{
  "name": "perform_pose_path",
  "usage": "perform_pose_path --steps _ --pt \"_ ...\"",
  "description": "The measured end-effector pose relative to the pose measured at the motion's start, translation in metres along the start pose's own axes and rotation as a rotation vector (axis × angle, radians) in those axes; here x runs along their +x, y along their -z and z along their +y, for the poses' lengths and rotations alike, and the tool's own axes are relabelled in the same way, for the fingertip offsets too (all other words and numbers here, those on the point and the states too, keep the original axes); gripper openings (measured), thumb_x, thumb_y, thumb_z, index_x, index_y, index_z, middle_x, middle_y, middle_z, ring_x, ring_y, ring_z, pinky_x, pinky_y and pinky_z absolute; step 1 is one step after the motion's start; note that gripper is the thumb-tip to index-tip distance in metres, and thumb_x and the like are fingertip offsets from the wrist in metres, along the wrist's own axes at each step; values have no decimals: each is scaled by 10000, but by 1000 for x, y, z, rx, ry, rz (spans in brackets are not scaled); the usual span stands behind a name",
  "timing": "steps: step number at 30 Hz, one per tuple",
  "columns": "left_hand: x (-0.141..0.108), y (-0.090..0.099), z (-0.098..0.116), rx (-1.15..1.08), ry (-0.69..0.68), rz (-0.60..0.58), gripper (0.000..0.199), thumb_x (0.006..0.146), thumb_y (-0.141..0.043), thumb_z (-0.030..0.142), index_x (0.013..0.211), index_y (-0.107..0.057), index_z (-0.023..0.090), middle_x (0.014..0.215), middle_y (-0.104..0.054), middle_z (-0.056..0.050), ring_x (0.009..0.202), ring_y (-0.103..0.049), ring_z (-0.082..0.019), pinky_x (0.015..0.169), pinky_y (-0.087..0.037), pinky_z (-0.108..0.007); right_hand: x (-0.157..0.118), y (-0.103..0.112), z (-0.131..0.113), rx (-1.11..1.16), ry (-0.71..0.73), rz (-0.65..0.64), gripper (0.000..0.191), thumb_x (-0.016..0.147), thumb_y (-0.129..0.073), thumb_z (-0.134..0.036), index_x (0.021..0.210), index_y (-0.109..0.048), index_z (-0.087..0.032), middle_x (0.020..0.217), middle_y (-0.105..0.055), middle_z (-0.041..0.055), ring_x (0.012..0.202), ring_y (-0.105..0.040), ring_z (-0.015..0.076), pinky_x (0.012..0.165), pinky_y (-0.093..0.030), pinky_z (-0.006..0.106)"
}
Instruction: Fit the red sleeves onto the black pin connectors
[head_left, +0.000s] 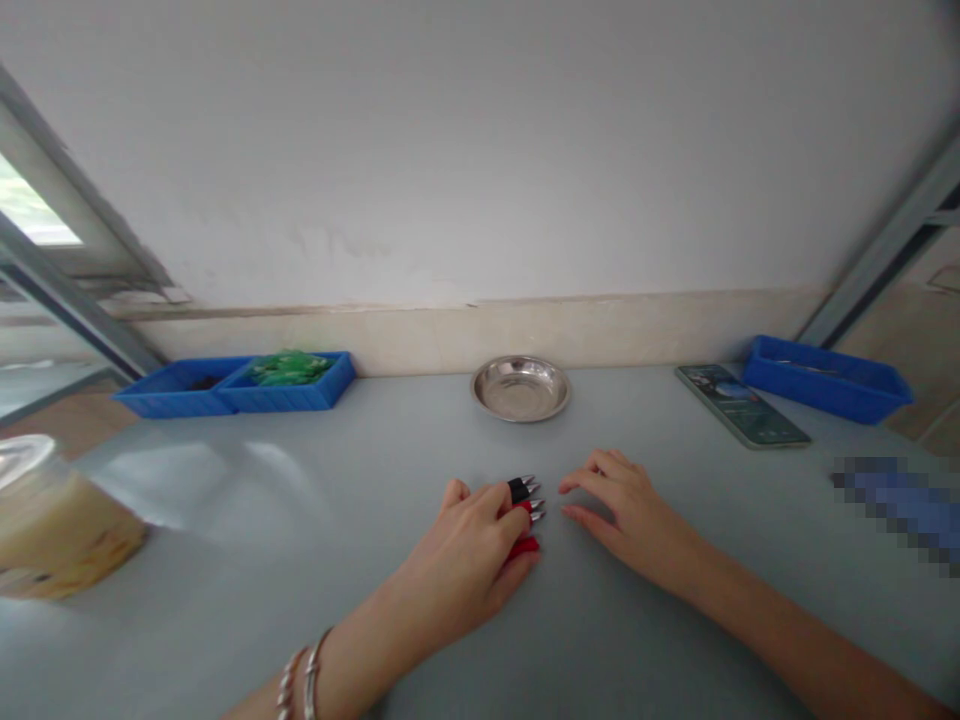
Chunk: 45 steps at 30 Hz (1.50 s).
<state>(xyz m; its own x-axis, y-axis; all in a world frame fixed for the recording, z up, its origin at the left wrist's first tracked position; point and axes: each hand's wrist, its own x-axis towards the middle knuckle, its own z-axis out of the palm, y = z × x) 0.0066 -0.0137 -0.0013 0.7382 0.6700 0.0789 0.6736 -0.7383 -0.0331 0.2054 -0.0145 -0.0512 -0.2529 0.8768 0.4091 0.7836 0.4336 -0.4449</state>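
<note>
My left hand (480, 545), with two bracelets at its wrist, is closed around several pens (525, 510) low over the grey tabletop. Silver conical tips and black and red parts stick out past the fingers toward the right; the rest of them is hidden under the hand. Just right of the tips, my right hand (622, 505) hovers with thumb and fingers apart and nothing between them. Beyond both hands sits a round, shallow metal dish (521, 390).
Two joined blue trays (292, 400) stand at the back left, one with green pieces. At left is a clear tub (67, 530) of yellowish contents. A phone (742, 405) lies at right beside another blue tray (825, 380). A wall (480, 180) closes off the back.
</note>
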Motion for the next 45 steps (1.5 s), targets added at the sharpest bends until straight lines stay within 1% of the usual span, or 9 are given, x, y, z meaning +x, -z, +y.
perform_pose_path --steps 4,8,12,15,20,30,37,42,45 --pt "1 2 0 6 -6 4 173 900 -423 305 927 -546 186 898 -535 -37 781 -496 -148 727 -295 -309 0 1 0 -12 14 -2 159 832 -518 -232 960 -610 -210 908 -548 54 912 -492 192 824 -391 366" --pt "4 4 0 40 48 26 235 933 -322 254 945 -542 172 890 -542 -48 761 -503 -149 717 -294 -315 -1 2 0 -21 26 -11 148 832 -517 -235 944 -609 -211 908 -551 57 910 -493 193 833 -383 374" --pt "5 5 -2 69 108 20 229 923 -345 259 920 -556 170 884 -541 -52 733 -504 -152 699 -289 -317 -4 6 -3 54 93 -73 175 810 -553 -309 953 -606 -222 924 -545 52 940 -487 192 833 -384 347" --pt "5 4 -3 60 100 -6 229 922 -358 259 901 -571 175 874 -547 -47 733 -508 -153 694 -288 -316 -5 9 -8 124 136 -99 228 814 -532 -393 939 -607 -217 911 -535 49 931 -481 185 832 -381 334" --pt "4 3 -3 38 101 -13 193 905 -405 260 898 -579 177 879 -555 -45 744 -517 -162 703 -296 -326 -6 10 -11 136 141 -152 275 803 -529 -443 930 -610 -213 901 -531 49 919 -476 189 819 -380 340" --pt "3 2 -6 27 95 8 156 877 -457 254 880 -599 188 876 -564 -42 739 -535 -172 709 -306 -337 -6 9 -12 133 150 -176 267 776 -574 -429 927 -617 -213 889 -548 38 902 -491 175 814 -391 319" --pt "3 1 -5 20 96 1 142 877 -418 157 908 -557 153 878 -546 -55 771 -525 -170 700 -311 -316 -6 9 -11 127 158 -192 295 767 -571 -457 934 -612 -216 901 -555 41 904 -500 182 811 -386 325" --pt "4 -3 -5 7 136 34 159 894 -385 176 942 -535 153 938 -518 -66 802 -508 -183 712 -309 -327 -6 8 -13 118 151 -227 302 744 -597 -461 925 -603 -220 923 -555 33 935 -496 192 844 -364 351" --pt "4 -6 -5 9 165 73 157 899 -373 165 929 -527 157 935 -531 -62 788 -509 -183 704 -295 -329 -6 8 -14 100 150 -254 243 748 -615 -398 919 -607 -226 923 -559 29 925 -503 192 833 -362 357"
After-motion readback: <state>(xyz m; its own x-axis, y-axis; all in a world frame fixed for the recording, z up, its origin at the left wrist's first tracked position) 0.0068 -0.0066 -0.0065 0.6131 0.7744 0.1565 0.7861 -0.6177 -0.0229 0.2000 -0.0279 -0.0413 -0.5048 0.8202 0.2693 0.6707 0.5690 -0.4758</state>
